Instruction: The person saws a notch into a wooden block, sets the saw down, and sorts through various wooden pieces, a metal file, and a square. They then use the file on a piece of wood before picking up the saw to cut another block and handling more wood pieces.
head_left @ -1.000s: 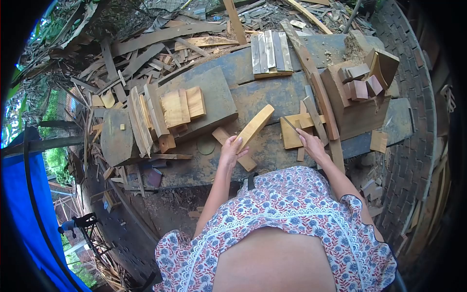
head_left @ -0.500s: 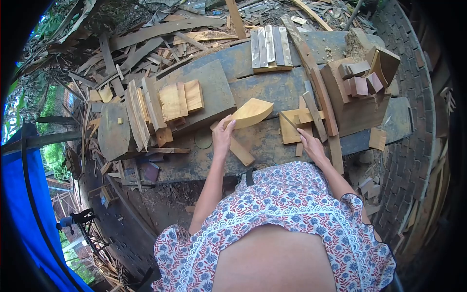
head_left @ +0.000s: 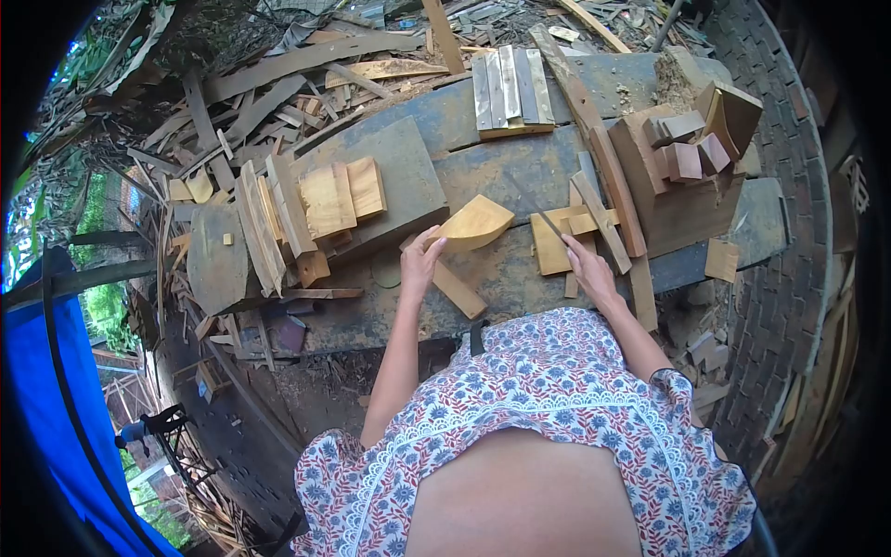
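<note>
My left hand [head_left: 422,265] is closed on the left end of a pale curved block of wood [head_left: 475,225], which is held just above the bench. In my right hand [head_left: 591,271] is a long, thin, dark tool that looks like a file [head_left: 536,202]. Its tip points up and left, apart from the curved block. My fingers cover its handle end. Beneath the file lies a flat yellowish board [head_left: 549,249] with narrow strips across it. A short wooden bar [head_left: 458,291] rests beside my left hand.
On the left, a large dark block [head_left: 408,172] carries stacked wood pieces [head_left: 327,200]. Striped slats [head_left: 512,85] lie at the back of the worn bench [head_left: 483,172]. To the right stands a big brown block [head_left: 682,218] with small offcuts on top. Scrap wood [head_left: 269,111] is heaped behind.
The file has swung outward, its tip now further up and left. The curved block has shifted slightly left and down with my left hand and is tilted differently.
</note>
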`<action>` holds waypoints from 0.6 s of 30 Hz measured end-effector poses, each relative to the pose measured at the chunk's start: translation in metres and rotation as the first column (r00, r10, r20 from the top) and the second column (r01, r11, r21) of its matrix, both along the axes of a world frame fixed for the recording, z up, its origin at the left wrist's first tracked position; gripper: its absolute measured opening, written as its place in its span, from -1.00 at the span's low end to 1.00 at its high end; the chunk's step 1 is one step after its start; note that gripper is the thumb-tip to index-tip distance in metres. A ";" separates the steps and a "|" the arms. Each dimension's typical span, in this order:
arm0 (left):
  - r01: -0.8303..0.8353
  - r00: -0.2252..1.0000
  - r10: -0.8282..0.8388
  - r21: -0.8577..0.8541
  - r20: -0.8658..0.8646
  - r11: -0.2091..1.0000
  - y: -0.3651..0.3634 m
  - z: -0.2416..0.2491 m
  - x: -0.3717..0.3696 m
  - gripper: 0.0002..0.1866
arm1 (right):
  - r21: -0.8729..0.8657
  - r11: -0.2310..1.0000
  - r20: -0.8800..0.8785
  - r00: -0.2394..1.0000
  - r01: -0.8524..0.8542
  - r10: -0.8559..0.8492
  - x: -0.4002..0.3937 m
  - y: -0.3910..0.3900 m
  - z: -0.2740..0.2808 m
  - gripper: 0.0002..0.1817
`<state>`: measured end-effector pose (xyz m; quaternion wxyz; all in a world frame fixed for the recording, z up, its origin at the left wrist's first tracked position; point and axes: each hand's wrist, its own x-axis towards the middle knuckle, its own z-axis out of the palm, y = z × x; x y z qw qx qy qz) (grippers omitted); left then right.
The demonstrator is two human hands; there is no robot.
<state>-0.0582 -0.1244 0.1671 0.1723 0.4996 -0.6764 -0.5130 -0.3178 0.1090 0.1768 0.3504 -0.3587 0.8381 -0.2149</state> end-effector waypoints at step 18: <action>-0.406 0.823 0.554 0.554 -0.125 0.727 0.035 -0.011 -0.026 -0.41 | -0.151 0.969 0.109 0.971 -0.195 0.212 0.019 -0.008 -0.016 -0.60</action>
